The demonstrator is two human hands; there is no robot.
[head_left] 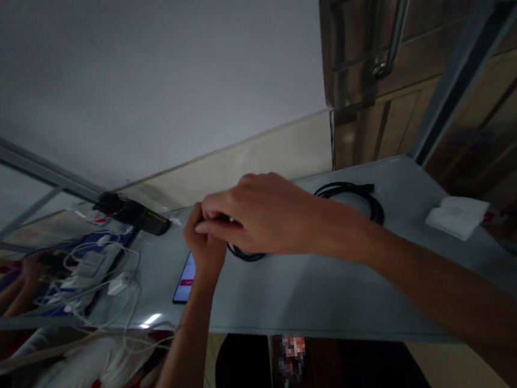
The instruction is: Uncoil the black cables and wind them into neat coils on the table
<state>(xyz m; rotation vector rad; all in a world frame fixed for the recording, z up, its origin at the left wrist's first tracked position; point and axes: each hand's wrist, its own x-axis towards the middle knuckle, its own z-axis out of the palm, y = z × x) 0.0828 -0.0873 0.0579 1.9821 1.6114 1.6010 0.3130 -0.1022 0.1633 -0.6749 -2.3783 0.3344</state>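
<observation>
My left hand (203, 238) and my right hand (260, 212) meet above the table, fingers curled and pressed together. A small dark bit shows by my right thumb, but what the fingers hold is mostly hidden. Below and behind my right hand lies a black cable (372, 205) in loose loops; one loop curves out under that hand, and a plug end points right at the back. I cannot tell whether the cable runs up into my fingers. A phone (184, 288) with a lit screen lies flat beside my left wrist, partly covered by it.
The grey table (340, 295) has a black bottle (133, 214) lying at its back left. White cords and a power strip (84, 269) spread along the left, near another person's arms (14, 300). A white tissue (458, 216) lies at the right. Metal posts (460, 67) stand at the sides.
</observation>
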